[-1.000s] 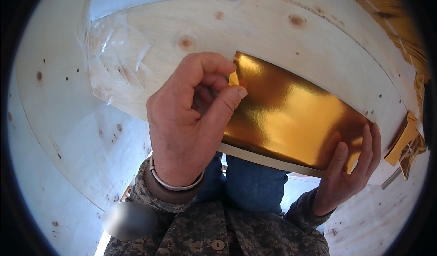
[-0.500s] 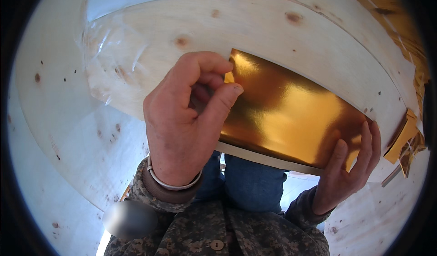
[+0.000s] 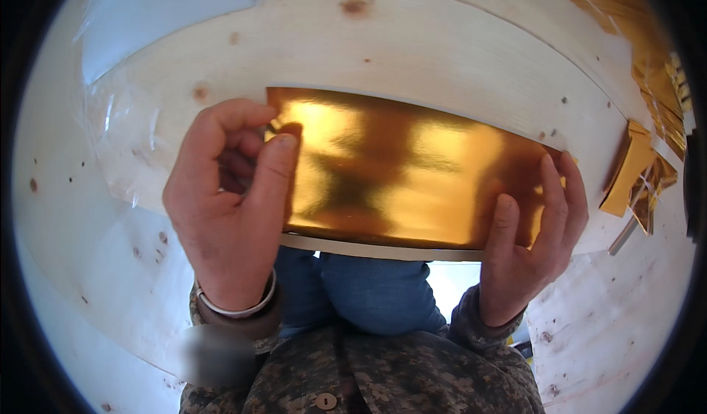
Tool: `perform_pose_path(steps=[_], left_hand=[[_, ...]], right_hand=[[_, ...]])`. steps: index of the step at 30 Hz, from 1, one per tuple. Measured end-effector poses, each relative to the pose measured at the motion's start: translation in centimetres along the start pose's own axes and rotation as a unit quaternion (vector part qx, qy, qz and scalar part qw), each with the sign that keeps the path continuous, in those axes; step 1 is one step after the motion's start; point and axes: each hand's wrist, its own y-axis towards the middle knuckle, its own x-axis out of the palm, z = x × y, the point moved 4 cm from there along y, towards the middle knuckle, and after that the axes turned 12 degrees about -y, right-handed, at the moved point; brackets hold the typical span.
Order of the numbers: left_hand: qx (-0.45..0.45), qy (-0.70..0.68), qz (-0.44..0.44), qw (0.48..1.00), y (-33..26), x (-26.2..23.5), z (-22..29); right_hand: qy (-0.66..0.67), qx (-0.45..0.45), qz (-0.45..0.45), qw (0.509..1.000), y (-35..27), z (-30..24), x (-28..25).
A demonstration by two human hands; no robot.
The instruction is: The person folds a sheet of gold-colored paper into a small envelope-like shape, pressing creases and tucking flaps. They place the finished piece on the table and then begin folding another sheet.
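A shiny gold foil sheet (image 3: 390,182), long and rectangular, lies in front of me on the pale wooden tabletop (image 3: 412,53), along its near edge. At the sheet's left end is my left hand (image 3: 224,178), its fingers curled and the thumb and forefinger closing on the sheet's edge. The tips of its other fingers are hidden behind the hand. My right hand (image 3: 530,248) rests on the right end with the thumb and fingers spread. Its thumb and forefinger touch the foil, and another finger reaches the far right corner.
Clear plastic film (image 3: 118,134) lies at the left beside a whitish panel (image 3: 173,16). To the right are folded gold scraps (image 3: 630,167) and a thin stick (image 3: 622,236). More crumpled gold foil (image 3: 652,75) lies at the far right. Dark knots mark the wood.
The view has swung, so the tabletop, sheet and both hands appear farther left. My left hand stays at the sheet's left edge and my right hand at its right end.
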Motion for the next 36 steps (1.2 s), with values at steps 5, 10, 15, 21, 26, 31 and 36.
perform_pose_path(steps=[5,10,15,21,26,31,36], left_hand=[[0.057,0.099,-0.004,0.993,0.1,0.0,0.4],[0.225,0.205,0.004,0.953,0.0,0.5,1.7],[0.277,0.207,-0.062,0.936,-0.4,1.4,2.2],[0.260,0.226,-0.086,0.935,-0.9,2.0,2.7],[0.261,0.368,-0.157,0.878,-2.1,2.7,3.1],[0.318,0.406,-0.194,0.835,-2.5,3.0,3.3],[0.321,0.420,-0.193,0.827,-2.7,3.0,3.3]], right_hand=[[0.016,0.004,-0.007,1.000,-0.1,0.1,0.1],[0.024,0.006,-0.010,1.000,0.1,-0.1,-0.2],[0.030,0.009,-0.014,0.999,0.2,-0.3,-0.3],[0.040,0.008,-0.011,0.999,0.3,-0.2,-0.3],[0.041,0.008,-0.012,0.999,0.2,-0.2,-0.4],[0.027,0.002,-0.001,1.000,0.2,-0.5,-0.5],[0.037,-0.004,0.021,0.999,0.1,-0.5,-0.6]])
